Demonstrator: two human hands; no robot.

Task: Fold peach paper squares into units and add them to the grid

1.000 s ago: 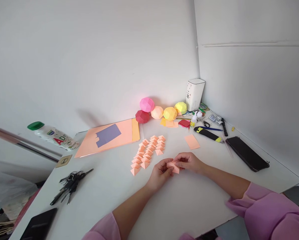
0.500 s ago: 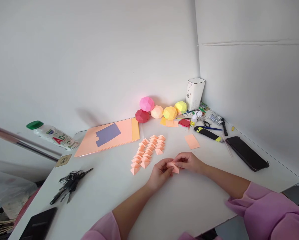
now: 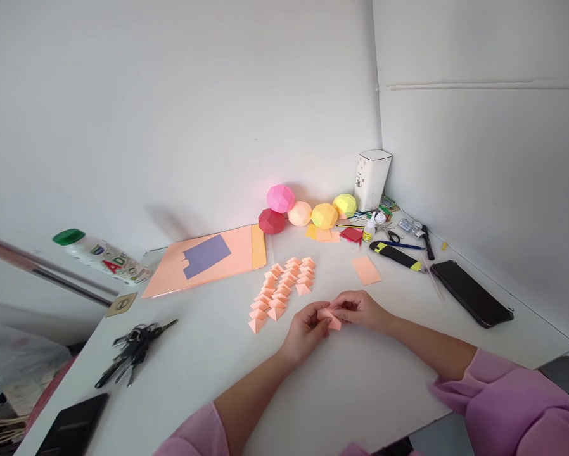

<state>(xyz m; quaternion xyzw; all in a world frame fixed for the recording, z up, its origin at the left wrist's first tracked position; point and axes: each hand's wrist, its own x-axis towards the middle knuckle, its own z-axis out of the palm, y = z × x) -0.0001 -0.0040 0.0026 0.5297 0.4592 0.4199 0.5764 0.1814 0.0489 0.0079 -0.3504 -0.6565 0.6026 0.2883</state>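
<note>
Between the fingers of both hands is a small folded piece of peach paper (image 3: 332, 320). My left hand (image 3: 304, 332) pinches its left side, thumb toward me. From the right, my right hand (image 3: 362, 310) grips the upper edge with thumb and fingers; part of the paper is hidden behind the fingertips. Several folded peach paper units (image 3: 281, 290) stand in rows just beyond my left hand. A flat peach paper rectangle (image 3: 366, 270) lies beyond my right hand.
Faceted paper balls (image 3: 300, 213) sit by the wall. Peach sheets (image 3: 163, 278) with a purple cut-out (image 3: 206, 255) lie left. Keys (image 3: 135, 349) and a black wallet-like object (image 3: 73, 425) are nearer. A glue bottle (image 3: 369, 228), a cutter (image 3: 397, 256) and a phone (image 3: 471, 293) lie right.
Both hands keep their hold on the folded paper in almost the same pose. The whole view has shifted very slightly; nothing on the table has moved.
</note>
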